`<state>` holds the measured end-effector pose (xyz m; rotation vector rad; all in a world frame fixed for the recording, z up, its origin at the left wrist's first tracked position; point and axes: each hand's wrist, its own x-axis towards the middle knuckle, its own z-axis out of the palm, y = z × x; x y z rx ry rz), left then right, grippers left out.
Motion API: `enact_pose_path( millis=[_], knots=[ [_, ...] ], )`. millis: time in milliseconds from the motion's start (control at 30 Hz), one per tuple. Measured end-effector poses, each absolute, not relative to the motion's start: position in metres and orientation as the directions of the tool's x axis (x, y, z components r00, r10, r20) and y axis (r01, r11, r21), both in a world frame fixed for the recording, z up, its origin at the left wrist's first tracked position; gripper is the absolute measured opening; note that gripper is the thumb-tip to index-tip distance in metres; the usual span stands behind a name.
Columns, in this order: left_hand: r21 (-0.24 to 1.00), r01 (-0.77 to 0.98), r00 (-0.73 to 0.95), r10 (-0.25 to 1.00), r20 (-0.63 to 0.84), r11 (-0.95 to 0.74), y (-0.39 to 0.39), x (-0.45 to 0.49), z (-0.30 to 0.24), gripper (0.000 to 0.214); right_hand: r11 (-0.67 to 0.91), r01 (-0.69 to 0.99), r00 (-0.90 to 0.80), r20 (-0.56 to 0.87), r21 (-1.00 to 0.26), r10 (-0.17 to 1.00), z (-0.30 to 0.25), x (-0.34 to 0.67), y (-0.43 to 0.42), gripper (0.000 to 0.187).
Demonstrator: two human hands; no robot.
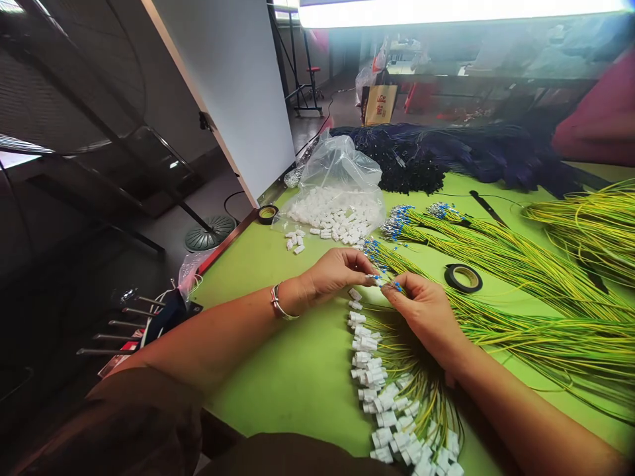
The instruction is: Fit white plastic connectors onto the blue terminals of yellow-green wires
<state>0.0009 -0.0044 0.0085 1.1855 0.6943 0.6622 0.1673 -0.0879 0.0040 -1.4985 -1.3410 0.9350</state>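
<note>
My left hand [337,270], with a silver bracelet on the wrist, pinches a small part at the blue-tipped end of a yellow-green wire. My right hand [421,307] pinches blue-tipped wire ends [394,285] right beside it; the fingertips of both hands nearly touch. Beneath and in front of my hands lies a fan of yellow-green wires fitted with white plastic connectors [381,396]. Bundles of yellow-green wires with bare blue terminals [496,264] stretch away to the right.
A clear plastic bag of loose white connectors [337,211] sits behind my hands, a few spilled beside it. Rolls of black tape [463,277] [268,213] lie on the green table [278,357]. Dark wire bundles [446,158] lie at the back. The table's left edge drops to the floor.
</note>
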Motion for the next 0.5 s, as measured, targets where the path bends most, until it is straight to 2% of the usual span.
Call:
enact_pose_path(
  millis=[233,500],
  knots=[
    [0.929,-0.152,0.594,0.782,-0.187,0.337,-0.0067,0.0029,0.0091,0.028,-0.025,0.299,0.136,0.017,-0.954,0.991,0.0046,0.1687,-0.0886,0.024],
    [0.918,-0.161,0.543,0.809,-0.225,0.363,-0.0103,0.0056,0.0039,0.031,-0.003,0.397,0.148,0.061,-0.918,0.987,0.0061,0.1661,-0.0882,0.023]
  ],
)
